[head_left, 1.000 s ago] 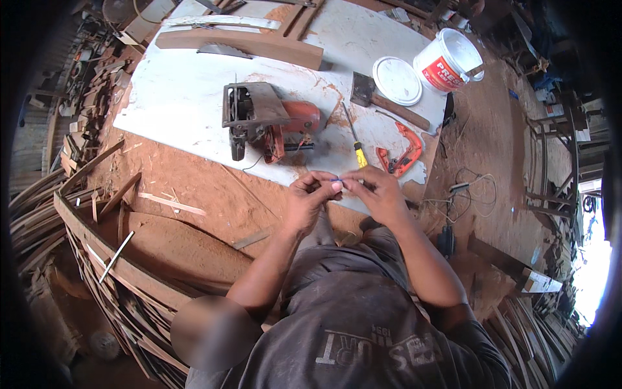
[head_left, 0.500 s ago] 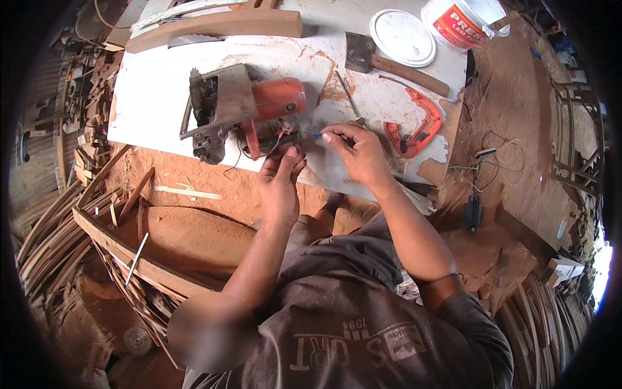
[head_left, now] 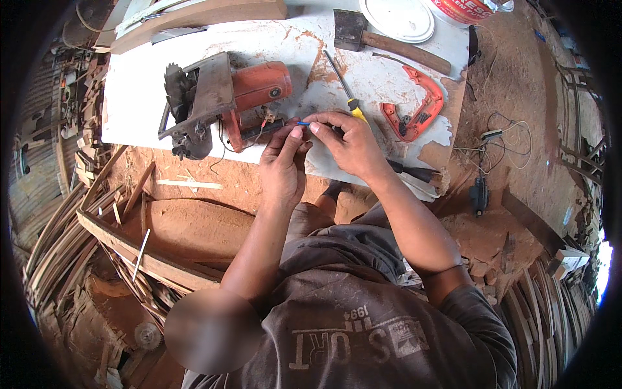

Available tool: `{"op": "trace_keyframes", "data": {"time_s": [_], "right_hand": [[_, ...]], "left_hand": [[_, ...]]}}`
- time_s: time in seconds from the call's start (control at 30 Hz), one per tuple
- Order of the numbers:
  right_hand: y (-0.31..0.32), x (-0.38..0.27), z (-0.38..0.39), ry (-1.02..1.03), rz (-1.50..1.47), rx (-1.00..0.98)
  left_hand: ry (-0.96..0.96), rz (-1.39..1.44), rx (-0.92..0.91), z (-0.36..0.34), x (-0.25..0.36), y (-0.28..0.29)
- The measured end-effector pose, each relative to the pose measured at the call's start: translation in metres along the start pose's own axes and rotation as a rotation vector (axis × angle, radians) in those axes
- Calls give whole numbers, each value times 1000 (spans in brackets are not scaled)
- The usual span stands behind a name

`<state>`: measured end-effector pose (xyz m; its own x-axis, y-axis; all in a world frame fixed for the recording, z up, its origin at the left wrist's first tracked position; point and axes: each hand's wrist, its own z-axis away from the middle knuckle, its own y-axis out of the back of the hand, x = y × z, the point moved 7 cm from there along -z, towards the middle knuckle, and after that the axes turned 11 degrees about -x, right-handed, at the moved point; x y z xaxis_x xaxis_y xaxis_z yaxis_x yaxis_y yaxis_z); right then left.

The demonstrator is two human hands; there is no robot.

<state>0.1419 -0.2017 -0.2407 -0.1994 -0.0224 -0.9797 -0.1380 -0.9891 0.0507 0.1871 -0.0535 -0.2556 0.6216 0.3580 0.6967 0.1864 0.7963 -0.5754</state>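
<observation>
A circular saw (head_left: 259, 87) with an orange motor housing and toothed blade lies on the white tabletop, its handle end opened so that wires and a dark inner part show. Just right of that end, my left hand (head_left: 284, 159) and my right hand (head_left: 350, 142) meet, thumbs and fingers pinched on a short blue wire (head_left: 303, 123). Fingers cover most of the wire's ends. Beyond my right hand lies a screwdriver (head_left: 355, 109) with a yellow and black handle. An orange handle cover (head_left: 435, 104), with small dark pieces inside its curve, rests farther right.
A mallet (head_left: 405, 52), a round white lid (head_left: 402, 19) and a red-and-white bucket (head_left: 463, 10) stand along the table's far right. Planed timber (head_left: 201, 24) lies far left. Wooden strips (head_left: 58, 266) pile up on the left floor; a corded black adapter (head_left: 479, 194) lies right.
My hands have come together: the right one moved left with the blue wire, to the left fingertips. The whole view shifted slightly, so the table things sit higher in it.
</observation>
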Motion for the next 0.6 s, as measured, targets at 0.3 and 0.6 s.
{"op": "trace_keyframes", "data": {"time_s": [0.3,0.6], "right_hand": [[2,-22,-3,164,201,45],[-1,-18,-9,240,231,82]], "left_hand": [[-34,54,56,-11,-11,5],[-83,95,-19,-20,-9,4]]}}
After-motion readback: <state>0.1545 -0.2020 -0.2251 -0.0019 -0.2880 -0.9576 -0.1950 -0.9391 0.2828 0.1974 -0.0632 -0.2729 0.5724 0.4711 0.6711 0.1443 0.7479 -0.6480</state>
